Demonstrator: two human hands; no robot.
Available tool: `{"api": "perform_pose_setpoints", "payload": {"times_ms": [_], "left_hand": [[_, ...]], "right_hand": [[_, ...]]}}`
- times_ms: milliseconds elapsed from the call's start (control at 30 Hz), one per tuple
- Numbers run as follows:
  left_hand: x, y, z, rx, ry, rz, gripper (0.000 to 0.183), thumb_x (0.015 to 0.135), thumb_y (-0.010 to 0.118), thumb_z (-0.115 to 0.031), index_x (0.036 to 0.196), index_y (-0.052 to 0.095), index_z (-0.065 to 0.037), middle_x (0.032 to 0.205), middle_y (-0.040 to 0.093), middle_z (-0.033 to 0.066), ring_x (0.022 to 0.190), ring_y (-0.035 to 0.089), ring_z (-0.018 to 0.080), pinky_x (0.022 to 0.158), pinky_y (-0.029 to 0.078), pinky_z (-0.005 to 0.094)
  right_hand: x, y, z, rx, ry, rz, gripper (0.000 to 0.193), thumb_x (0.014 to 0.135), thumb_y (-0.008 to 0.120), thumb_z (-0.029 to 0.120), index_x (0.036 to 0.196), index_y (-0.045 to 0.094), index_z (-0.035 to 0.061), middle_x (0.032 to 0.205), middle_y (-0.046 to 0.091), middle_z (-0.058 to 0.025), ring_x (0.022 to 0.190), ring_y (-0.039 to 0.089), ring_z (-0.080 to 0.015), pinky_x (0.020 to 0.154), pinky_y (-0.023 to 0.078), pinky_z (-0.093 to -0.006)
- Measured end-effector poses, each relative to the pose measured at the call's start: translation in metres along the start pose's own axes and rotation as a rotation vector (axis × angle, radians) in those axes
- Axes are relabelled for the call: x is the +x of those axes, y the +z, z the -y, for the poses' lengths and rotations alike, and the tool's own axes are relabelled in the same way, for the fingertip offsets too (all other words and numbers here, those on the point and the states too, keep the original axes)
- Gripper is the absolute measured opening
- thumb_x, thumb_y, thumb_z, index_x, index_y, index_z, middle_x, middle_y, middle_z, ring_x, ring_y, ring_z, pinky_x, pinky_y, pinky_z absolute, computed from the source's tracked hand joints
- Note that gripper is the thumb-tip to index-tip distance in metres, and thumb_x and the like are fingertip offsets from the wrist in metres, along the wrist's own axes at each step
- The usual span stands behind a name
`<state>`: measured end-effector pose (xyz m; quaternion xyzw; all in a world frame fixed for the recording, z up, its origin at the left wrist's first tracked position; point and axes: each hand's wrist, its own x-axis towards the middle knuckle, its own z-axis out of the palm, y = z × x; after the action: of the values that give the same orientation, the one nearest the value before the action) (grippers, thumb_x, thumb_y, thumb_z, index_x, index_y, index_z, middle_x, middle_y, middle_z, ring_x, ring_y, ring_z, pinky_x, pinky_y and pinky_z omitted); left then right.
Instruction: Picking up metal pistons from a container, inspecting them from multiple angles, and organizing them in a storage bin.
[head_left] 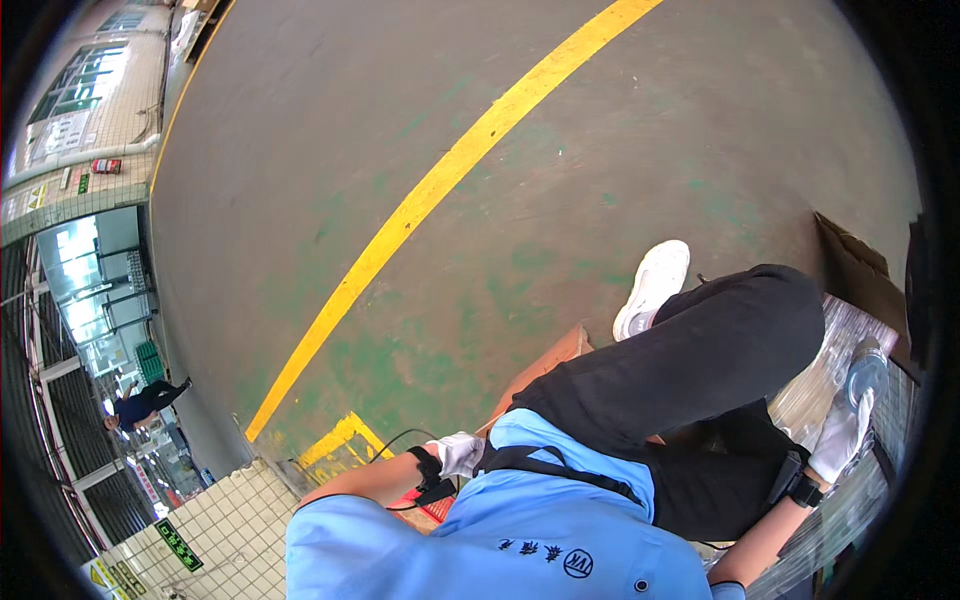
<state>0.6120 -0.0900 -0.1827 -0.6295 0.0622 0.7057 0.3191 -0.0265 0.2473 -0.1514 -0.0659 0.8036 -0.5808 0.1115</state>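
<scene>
My right hand (843,437), in a white glove, reaches out to the right side. Its fingers are closed on a clear, bluish bottle-like container (866,376) with a pale grey top. What is in it I cannot make out. My left hand (460,454), also gloved in white, lies against my waist at the hem of my blue shirt, beside a black strap (530,461). Its fingers are mostly hidden there. Both wrists carry black bands, and a thin black cable runs near the left one.
To the right are plastic-wrapped goods (835,350) and a brown cardboard flap (865,265). An orange-brown box edge (545,365) shows by my legs. A yellow line (440,185) crosses the grey floor. At the far left, a person (145,405) is near shelving; a tiled wall (240,530) stands lower left.
</scene>
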Motion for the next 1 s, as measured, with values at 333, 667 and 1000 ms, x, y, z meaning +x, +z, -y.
{"api": "perform_pose_setpoints", "payload": {"times_ms": [333,667,1000], "left_hand": [[0.014,-0.016,-0.019,1.225,0.385,-0.030,0.015,0.089,0.060,-0.017,0.100,0.068,-0.010,0.097,0.071,0.0105,0.088,0.068,0.0261,0.070,0.051,0.0400],[-0.036,-0.098,-0.188,1.179,0.880,-0.187,0.027,0.087,0.067,-0.030,0.100,0.067,-0.006,0.087,0.072,0.0099,0.075,0.070,0.0224,0.070,0.057,0.0367],[-0.276,0.395,-0.257,0.906,1.014,0.281,0.045,0.098,0.050,-0.036,0.114,0.058,0.005,0.085,0.068,0.0213,0.072,0.070,0.0302,0.069,0.057,0.0351]], "right_hand": [[-0.022,0.022,0.039,0.647,0.058,0.063,0.035,0.095,0.056,0.016,0.127,0.057,0.0023,0.133,0.056,-0.0072,0.123,0.051,-0.0185,0.108,0.038,-0.0369],[-0.032,0.141,0.140,0.892,-0.026,0.069,0.053,0.082,0.068,0.006,0.131,0.049,-0.0008,0.116,0.061,-0.0127,0.107,0.060,-0.0222,0.097,0.048,-0.0378],[-0.048,0.095,0.164,0.675,0.001,-0.106,0.020,0.088,0.071,0.022,0.098,0.066,0.0054,0.081,0.059,0.0035,0.066,0.052,-0.0041,0.056,0.043,-0.0211]]}}
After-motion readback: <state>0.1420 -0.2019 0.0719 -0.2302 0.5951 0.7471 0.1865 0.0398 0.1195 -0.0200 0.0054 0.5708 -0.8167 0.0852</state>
